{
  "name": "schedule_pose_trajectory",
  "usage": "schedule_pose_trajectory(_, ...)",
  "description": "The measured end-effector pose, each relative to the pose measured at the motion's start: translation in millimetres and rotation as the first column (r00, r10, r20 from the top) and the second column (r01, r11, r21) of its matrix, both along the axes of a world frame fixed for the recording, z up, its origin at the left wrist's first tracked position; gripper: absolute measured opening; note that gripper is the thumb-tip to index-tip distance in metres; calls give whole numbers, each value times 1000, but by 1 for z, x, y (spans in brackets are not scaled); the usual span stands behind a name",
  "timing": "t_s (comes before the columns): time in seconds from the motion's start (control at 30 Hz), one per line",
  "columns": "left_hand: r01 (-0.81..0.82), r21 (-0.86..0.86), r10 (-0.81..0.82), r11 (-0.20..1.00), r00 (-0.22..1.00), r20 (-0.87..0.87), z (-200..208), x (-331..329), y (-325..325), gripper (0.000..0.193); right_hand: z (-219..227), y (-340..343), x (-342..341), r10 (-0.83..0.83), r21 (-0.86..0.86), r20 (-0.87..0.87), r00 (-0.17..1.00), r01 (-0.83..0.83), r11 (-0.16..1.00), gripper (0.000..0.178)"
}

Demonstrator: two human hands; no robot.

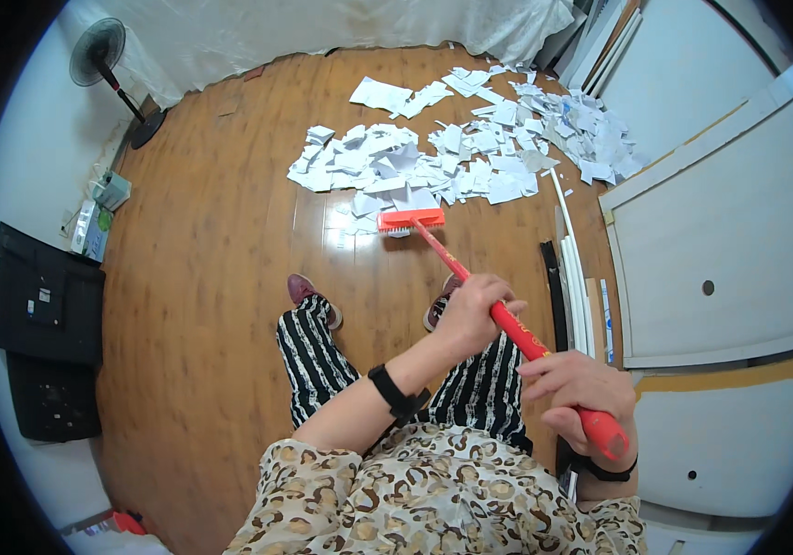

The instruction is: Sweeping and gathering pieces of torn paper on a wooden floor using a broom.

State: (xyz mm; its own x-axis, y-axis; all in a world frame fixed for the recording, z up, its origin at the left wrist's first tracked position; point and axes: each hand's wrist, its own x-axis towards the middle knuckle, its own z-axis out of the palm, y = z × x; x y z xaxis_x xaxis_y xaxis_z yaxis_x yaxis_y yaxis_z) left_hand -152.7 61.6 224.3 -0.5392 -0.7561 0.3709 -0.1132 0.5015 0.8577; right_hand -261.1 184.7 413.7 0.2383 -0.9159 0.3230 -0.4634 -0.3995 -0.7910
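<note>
A long-handled floor brush [438,248] with a red pole and a wide orange-red head runs diagonally away from me. My left hand [478,319] is closed round the middle of its pole. Nearer the pole's end, my right hand [586,388] wraps round it, with the end sticking out past the palm. The brush head [412,219] is low at the floor, its pale bristles against the near edge of a heap of torn white paper [359,162]. A small white scrap shows under the bristles.
More torn paper [590,134] spreads to the far right. Along the right lie long white strips [577,277] beside white panels [701,250]. A standing fan [100,60] is at far left, with black panels [45,296] nearer. My shoes [302,289] stand on the wooden floor [193,351].
</note>
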Motion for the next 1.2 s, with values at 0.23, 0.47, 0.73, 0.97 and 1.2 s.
schedule_pose_trajectory(0.23, 47, 14, -47, 999, 999, -9, -17, 26, 34, 16, -16, -3, 17, 109, 133, -13, 994, -107, 985, 12)
schedule_pose_trajectory(0.47, -26, -45, 32, 999, 992, 122, -69, 18, -18, 16, -89, -21, 17, 75, 40, -5, 997, -74, 996, 13)
schedule_pose_trajectory(0.73, 145, 53, -149, 988, 986, 78, 0, 20, 10, 22, -15, -7, 11, 12, 57, 134, 991, -19, 998, 16)
schedule_pose_trajectory(0.97, 66, 35, -68, 997, 995, 69, -41, 25, 12, 22, -54, -10, 21, 131, 50, 93, 987, -136, 989, 11)
schedule_pose_trajectory(1.2, 8, 113, -34, 994, 974, 224, -7, 27, 11, 18, -40, -10, 13, 157, 62, 65, 985, -161, 985, 12)
